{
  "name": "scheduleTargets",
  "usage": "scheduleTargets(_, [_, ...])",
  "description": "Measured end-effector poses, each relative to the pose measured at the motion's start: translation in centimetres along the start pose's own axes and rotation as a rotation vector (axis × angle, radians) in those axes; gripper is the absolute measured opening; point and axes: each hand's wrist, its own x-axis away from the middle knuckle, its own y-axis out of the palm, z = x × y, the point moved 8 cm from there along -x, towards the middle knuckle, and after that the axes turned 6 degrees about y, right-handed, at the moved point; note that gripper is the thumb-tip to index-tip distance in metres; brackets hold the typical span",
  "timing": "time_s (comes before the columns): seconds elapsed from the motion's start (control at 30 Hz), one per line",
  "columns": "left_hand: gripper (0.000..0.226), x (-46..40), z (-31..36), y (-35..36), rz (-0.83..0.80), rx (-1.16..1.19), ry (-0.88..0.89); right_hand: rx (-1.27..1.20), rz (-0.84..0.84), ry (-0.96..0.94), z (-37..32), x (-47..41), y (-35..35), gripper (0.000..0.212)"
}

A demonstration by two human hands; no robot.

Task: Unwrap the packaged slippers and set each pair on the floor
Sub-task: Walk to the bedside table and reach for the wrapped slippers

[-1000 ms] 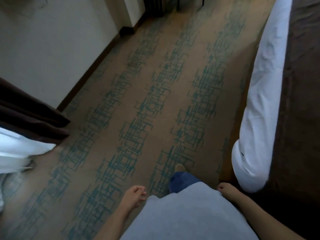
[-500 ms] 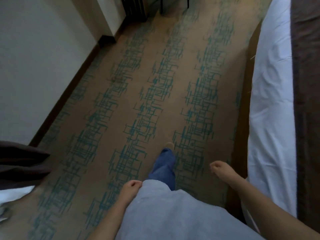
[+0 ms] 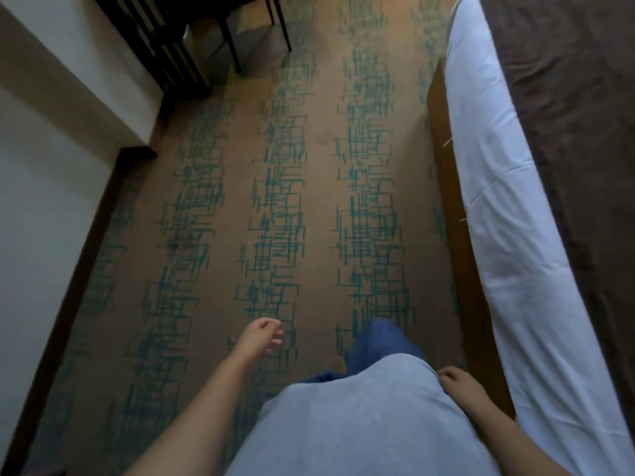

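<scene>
Nearest, at the bottom: grey shirt (image 3: 347,424), blue trouser leg (image 3: 381,341) stepping forward. Left hand (image 3: 259,340) out ahead over the carpet, fingers (image 3: 275,333) loosely curled, holding nothing. Right hand (image 3: 458,381) low by the hip, just beside the bed, fingers half curled, also empty. Packaged slippers nowhere in view, so not yet reached. Further out: patterned carpet floor (image 3: 323,173) bare of footwear, white wall (image 3: 41,207) left, bed (image 3: 508,207) with white sheet and brown cover right. Farthest: dark chair legs (image 3: 237,46) at top. Judging from the task alone: probably light, soft, in thin slippery film; likely best pinched at a loose edge or seam, sole steadied with the other hand
</scene>
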Motion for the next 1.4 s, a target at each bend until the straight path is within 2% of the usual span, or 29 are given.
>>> scheduleTargets(0.2, [0.016,-8.4,8.6,0.3,0.017,-0.127,0.029,-0.035,-0.066,0.095,-6.2,-8.3,-6.4,0.025])
scheduleTargets(0.3, [0.014,-11.4,12.0,2.1,-0.019,-0.197,0.01,-0.033,-0.016,0.055,-11.3,-12.4,-12.8,0.024])
scheduleTargets(0.37, [0.021,-12.2,14.3,3.0,-0.024,-0.206,-0.002,-0.013,0.021,0.019,-14.9,-14.0,-16.8,0.026])
scheduleTargets(0.6, [0.014,-16.9,23.8,2.9,0.034,-0.186,0.053,-0.073,-0.012,-0.043,-29.4,-18.6,-27.1,0.026])
scheduleTargets(0.77, [0.013,-23.4,28.6,2.2,-0.011,-0.132,-0.031,-0.093,-0.048,-0.038,-36.7,-22.6,-30.4,0.03])
scheduleTargets(0.9, [0.015,-31.5,36.1,-0.3,0.026,-0.058,-0.031,-0.081,-0.018,-0.007,-41.9,-25.8,-31.6,0.027])
scheduleTargets(1.07, [0.028,-39.5,48.4,-3.7,-0.163,-0.33,0.032,-0.107,0.031,0.066,-48.1,-28.2,-33.1,0.019])
scheduleTargets(1.2, [0.02,-46.5,58.6,-6.6,-0.157,-0.473,0.126,-0.121,0.095,-0.009,-55.5,-29.5,-37.0,0.01])
scheduleTargets(1.33, [0.014,-51.7,65.2,-7.3,-0.094,-0.396,0.154,-0.235,0.123,0.026,-59.4,-31.7,-39.9,0.011])
scheduleTargets(1.4, [0.015,-53.7,67.0,-6.3,-0.127,-0.392,0.117,-0.251,0.093,0.066,-60.8,-33.4,-40.7,0.014])
